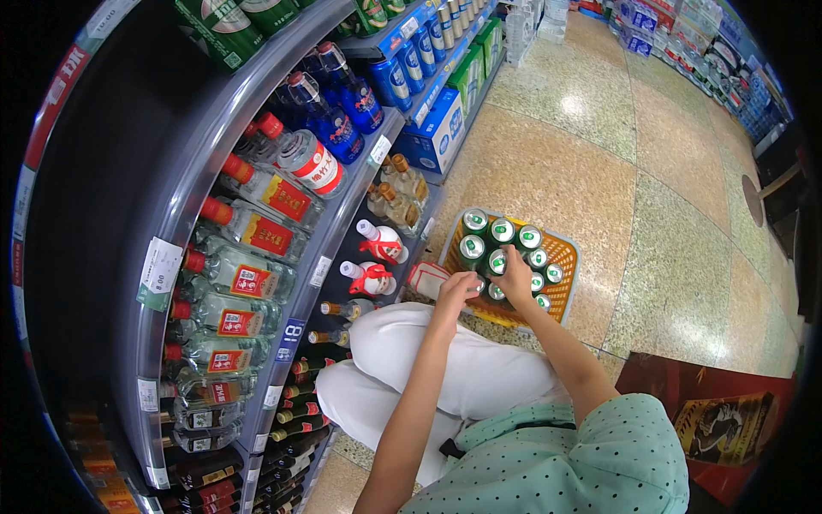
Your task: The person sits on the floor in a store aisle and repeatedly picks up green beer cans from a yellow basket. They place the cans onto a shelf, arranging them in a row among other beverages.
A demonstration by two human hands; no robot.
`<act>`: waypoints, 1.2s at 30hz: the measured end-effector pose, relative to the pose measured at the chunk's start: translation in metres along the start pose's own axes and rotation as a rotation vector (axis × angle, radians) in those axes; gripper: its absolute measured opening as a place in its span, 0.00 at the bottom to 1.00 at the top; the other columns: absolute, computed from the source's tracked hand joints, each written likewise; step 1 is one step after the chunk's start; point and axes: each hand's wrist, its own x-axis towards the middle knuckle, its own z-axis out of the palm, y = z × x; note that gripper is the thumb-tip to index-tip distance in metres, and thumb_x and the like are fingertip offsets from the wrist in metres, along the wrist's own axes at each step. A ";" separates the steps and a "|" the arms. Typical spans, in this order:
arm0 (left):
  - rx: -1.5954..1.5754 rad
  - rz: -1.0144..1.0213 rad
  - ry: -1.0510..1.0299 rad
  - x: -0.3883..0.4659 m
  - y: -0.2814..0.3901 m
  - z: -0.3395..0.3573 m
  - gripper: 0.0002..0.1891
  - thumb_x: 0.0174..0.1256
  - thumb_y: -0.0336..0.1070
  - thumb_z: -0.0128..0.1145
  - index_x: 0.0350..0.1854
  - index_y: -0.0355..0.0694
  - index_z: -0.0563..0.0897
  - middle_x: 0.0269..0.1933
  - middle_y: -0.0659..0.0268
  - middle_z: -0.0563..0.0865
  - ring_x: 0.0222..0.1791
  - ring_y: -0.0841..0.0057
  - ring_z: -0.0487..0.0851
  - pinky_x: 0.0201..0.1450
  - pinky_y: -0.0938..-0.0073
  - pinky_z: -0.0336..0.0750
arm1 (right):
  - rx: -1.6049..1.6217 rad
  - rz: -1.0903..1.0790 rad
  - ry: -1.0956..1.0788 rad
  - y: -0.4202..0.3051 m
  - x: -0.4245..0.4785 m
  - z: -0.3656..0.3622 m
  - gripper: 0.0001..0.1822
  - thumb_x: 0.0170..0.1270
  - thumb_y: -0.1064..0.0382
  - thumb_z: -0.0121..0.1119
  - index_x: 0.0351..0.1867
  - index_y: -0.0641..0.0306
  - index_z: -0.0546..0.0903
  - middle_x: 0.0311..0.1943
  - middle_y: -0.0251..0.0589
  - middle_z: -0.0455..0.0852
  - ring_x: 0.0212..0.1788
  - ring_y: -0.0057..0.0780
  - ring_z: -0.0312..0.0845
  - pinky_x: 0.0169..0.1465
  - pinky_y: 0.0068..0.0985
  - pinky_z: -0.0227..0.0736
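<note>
An orange plastic shopping basket [566,254] with a grey rim rests on the floor in front of my knees, holding several green drink cans [475,220] that stand upright with silver lids and green tabs. My right hand [514,276] is over the basket, fingers at the rim of a can [497,260] near its middle; whether they grip it is unclear. At the basket's near left corner, my left hand [457,294] touches or hovers by the top of another can [480,284], which it partly covers.
Store shelves on the left carry clear liquor bottles [257,283], blue bottles [363,106] and white bottles with red ribbons [372,279]. Blue cans [390,83] and a blue carton [437,132] stand farther up. A red box [706,398] is at lower right. Tiled floor [565,154] extends beyond the basket.
</note>
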 end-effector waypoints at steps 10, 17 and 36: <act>-0.056 0.030 -0.004 0.001 -0.004 0.000 0.25 0.71 0.57 0.56 0.59 0.44 0.81 0.55 0.63 0.87 0.56 0.68 0.82 0.66 0.51 0.62 | -0.018 0.023 -0.042 0.000 0.003 0.002 0.40 0.39 0.64 0.83 0.57 0.58 0.71 0.47 0.49 0.83 0.39 0.54 0.84 0.36 0.44 0.79; -0.011 0.017 -0.010 -0.003 0.000 -0.002 0.26 0.72 0.58 0.52 0.63 0.47 0.80 0.59 0.63 0.86 0.59 0.71 0.83 0.67 0.58 0.64 | -0.006 0.008 -0.017 -0.005 -0.006 -0.002 0.43 0.43 0.64 0.82 0.63 0.57 0.71 0.54 0.48 0.80 0.43 0.52 0.84 0.39 0.43 0.80; -0.008 0.004 -0.016 -0.003 0.002 0.000 0.25 0.74 0.57 0.50 0.64 0.46 0.79 0.60 0.63 0.86 0.61 0.70 0.82 0.69 0.59 0.65 | -0.081 -0.018 0.058 -0.009 -0.010 -0.012 0.42 0.47 0.61 0.79 0.67 0.52 0.73 0.52 0.42 0.77 0.42 0.43 0.82 0.35 0.37 0.77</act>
